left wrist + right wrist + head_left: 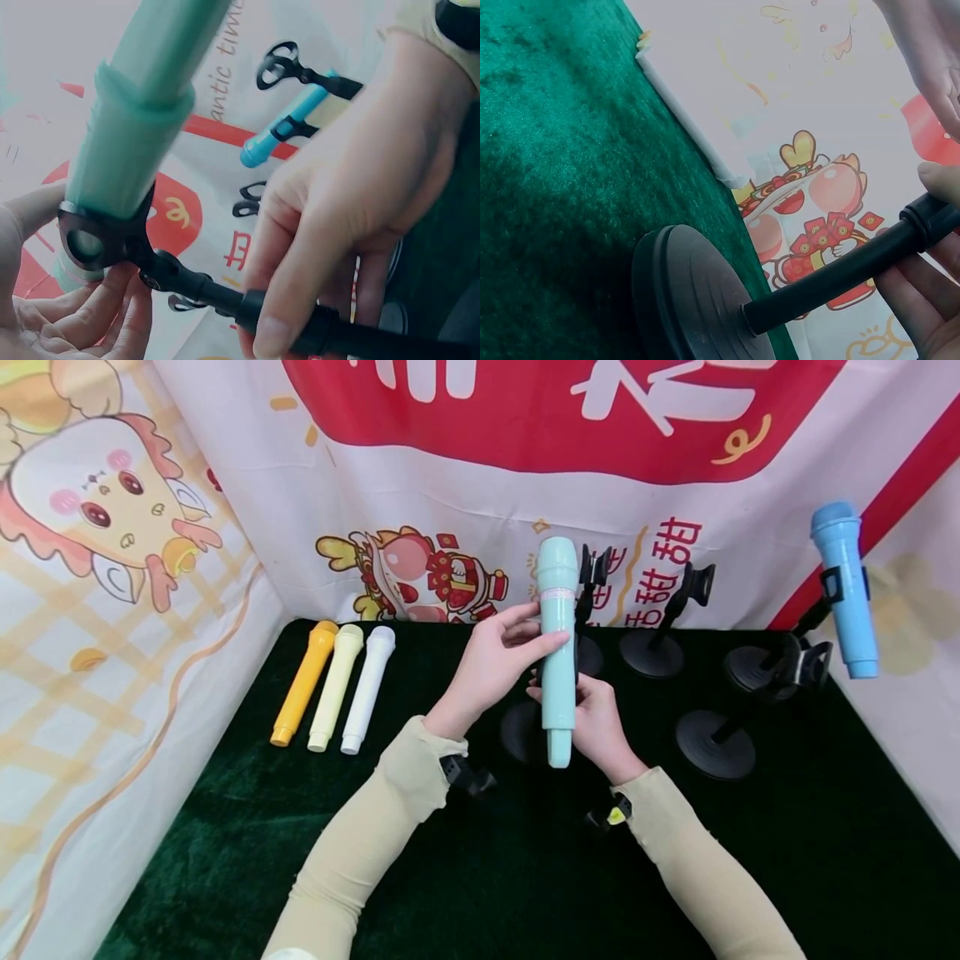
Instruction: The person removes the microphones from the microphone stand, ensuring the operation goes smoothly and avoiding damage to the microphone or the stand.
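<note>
A mint-green microphone [558,685] sits in the black clip [105,236] of a microphone stand, its head up and away from me. My left hand [491,660] holds the microphone's upper body, thumb across its front and fingers behind. With my right hand [606,727] I grip the collar on the stand's pole [832,281], below the clip. The stand's round base [705,300] shows in the right wrist view; in the head view the microphone and hands partly hide it.
At left lie an orange microphone [303,685], a pale yellow microphone [335,689] and a white microphone [367,693]. A blue microphone [847,589] is clipped on a stand at right. Several other stands, one base [716,745] nearest, stand behind and right on dark green cloth [510,868].
</note>
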Available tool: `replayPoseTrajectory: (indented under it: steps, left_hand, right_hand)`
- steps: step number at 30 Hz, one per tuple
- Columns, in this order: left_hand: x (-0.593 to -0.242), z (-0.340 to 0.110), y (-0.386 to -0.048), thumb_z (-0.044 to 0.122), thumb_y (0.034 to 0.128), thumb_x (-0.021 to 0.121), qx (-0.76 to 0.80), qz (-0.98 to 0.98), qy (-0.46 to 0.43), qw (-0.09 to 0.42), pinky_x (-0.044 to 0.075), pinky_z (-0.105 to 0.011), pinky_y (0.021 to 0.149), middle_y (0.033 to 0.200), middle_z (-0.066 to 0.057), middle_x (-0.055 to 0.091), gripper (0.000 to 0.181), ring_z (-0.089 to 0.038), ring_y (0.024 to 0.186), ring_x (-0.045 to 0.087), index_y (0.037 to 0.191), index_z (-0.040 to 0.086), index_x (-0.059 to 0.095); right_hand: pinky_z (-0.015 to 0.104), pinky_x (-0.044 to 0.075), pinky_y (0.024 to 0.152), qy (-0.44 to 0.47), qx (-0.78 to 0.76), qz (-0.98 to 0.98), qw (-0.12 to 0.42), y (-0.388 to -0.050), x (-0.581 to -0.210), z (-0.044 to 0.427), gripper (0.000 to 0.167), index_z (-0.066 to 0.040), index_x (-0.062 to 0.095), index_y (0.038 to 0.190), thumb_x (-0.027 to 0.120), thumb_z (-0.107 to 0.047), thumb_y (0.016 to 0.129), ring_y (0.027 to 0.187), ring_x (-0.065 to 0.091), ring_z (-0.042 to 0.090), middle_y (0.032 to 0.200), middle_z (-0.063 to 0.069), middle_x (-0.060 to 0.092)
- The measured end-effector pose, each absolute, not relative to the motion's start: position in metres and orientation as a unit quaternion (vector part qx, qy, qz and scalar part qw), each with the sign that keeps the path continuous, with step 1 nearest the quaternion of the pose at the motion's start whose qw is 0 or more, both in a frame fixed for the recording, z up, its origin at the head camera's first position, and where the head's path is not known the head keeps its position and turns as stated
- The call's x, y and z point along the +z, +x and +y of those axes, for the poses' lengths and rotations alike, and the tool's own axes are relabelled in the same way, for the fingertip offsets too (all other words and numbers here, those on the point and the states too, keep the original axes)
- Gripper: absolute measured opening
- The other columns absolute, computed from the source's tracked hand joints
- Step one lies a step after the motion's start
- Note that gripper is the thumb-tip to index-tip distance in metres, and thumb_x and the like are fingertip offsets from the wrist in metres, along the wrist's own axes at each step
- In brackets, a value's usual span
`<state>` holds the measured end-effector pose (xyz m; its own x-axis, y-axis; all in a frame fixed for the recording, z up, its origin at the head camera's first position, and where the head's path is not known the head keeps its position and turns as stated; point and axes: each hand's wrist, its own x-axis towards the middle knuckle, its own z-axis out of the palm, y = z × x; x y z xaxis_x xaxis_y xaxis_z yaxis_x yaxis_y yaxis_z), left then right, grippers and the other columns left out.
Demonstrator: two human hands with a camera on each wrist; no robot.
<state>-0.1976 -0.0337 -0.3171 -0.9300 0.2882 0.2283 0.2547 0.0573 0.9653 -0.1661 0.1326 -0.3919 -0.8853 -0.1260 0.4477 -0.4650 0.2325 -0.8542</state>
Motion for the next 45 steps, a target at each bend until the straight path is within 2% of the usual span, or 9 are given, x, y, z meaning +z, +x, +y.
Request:
replayPoseTrajectory:
  steps: [5, 15, 21, 24, 28, 33, 40, 45]
  left_hand:
    - [-0.316, -0.032, -0.196, 0.027, 0.0964, 0.074, 0.659, 0.728, 0.190, 0.014, 0.054, -0.036, 0.092, 0.117, -0.003, 0.071, 0.053, -0.016, 0.106, 0.066, 0.143, 0.007, 0.057]
    - [-0.314, -0.029, -0.194, 0.021, 0.0972, 0.073, 0.662, 0.722, 0.201, 0.003, 0.053, -0.032, 0.093, 0.116, -0.006, 0.072, 0.050, -0.018, 0.102, 0.068, 0.142, 0.005, 0.058]
    - [-0.314, -0.027, -0.194, 0.019, 0.0973, 0.073, 0.672, 0.712, 0.203, 0.001, 0.053, -0.031, 0.093, 0.118, -0.006, 0.071, 0.051, -0.018, 0.103, 0.068, 0.143, 0.005, 0.057]
    - [-0.313, -0.027, -0.194, 0.019, 0.0975, 0.073, 0.674, 0.709, 0.206, 0.001, 0.053, -0.031, 0.093, 0.119, -0.007, 0.071, 0.052, -0.018, 0.103, 0.068, 0.144, 0.004, 0.056]
    - [-0.312, -0.026, -0.197, 0.019, 0.0976, 0.072, 0.680, 0.705, 0.202, 0.000, 0.053, -0.031, 0.093, 0.119, -0.008, 0.070, 0.050, -0.019, 0.102, 0.068, 0.143, 0.004, 0.057]
    - [-0.310, -0.025, -0.201, 0.019, 0.0974, 0.073, 0.693, 0.695, 0.192, 0.009, 0.053, -0.031, 0.094, 0.120, -0.009, 0.070, 0.052, -0.019, 0.103, 0.069, 0.144, 0.004, 0.056]
    - [-0.305, -0.024, -0.207, 0.017, 0.0986, 0.071, 0.705, 0.683, 0.190, 0.016, 0.052, -0.031, 0.097, 0.122, -0.011, 0.069, 0.052, -0.018, 0.109, 0.068, 0.146, 0.002, 0.054]
    - [-0.303, -0.023, -0.213, 0.021, 0.0989, 0.071, 0.693, 0.696, 0.190, -0.001, 0.055, -0.033, 0.090, 0.119, -0.008, 0.070, 0.050, -0.018, 0.104, 0.068, 0.144, 0.004, 0.057]
  right_hand:
    - [0.024, 0.053, 0.079, 0.194, 0.581, -0.774, 0.158, -0.166, -0.392, 0.131, 0.017, 0.006, 0.075, 0.104, 0.078, -0.004, 0.091, 0.093, 0.068, 0.012, 0.099, 0.013, 0.075]
    - [0.026, 0.055, 0.083, 0.197, 0.586, -0.771, 0.157, -0.165, -0.393, 0.134, 0.016, 0.007, 0.075, 0.104, 0.077, -0.002, 0.091, 0.094, 0.070, 0.013, 0.101, 0.016, 0.074]
    - [0.027, 0.055, 0.083, 0.204, 0.583, -0.769, 0.163, -0.165, -0.394, 0.135, 0.015, 0.007, 0.075, 0.104, 0.076, -0.002, 0.092, 0.094, 0.070, 0.019, 0.102, 0.018, 0.074]
    - [0.027, 0.054, 0.086, 0.201, 0.588, -0.767, 0.162, -0.165, -0.394, 0.135, 0.016, 0.007, 0.075, 0.105, 0.076, -0.003, 0.092, 0.097, 0.070, 0.026, 0.103, 0.019, 0.074]
    - [0.028, 0.054, 0.090, 0.203, 0.591, -0.764, 0.159, -0.165, -0.393, 0.135, 0.019, 0.006, 0.074, 0.107, 0.076, -0.005, 0.092, 0.102, 0.069, 0.029, 0.105, 0.019, 0.073]
    - [0.028, 0.054, 0.090, 0.205, 0.584, -0.767, 0.171, -0.166, -0.393, 0.134, 0.019, 0.005, 0.075, 0.107, 0.078, -0.004, 0.091, 0.102, 0.069, 0.023, 0.104, 0.018, 0.073]
    - [0.032, 0.054, 0.094, 0.202, 0.603, -0.757, 0.150, -0.167, -0.394, 0.134, 0.020, 0.005, 0.075, 0.110, 0.076, -0.005, 0.092, 0.103, 0.070, 0.018, 0.107, 0.014, 0.074]
    - [0.030, 0.056, 0.088, 0.200, 0.600, -0.758, 0.160, -0.166, -0.393, 0.132, 0.017, 0.004, 0.076, 0.107, 0.076, -0.004, 0.092, 0.099, 0.070, 0.015, 0.105, 0.010, 0.075]
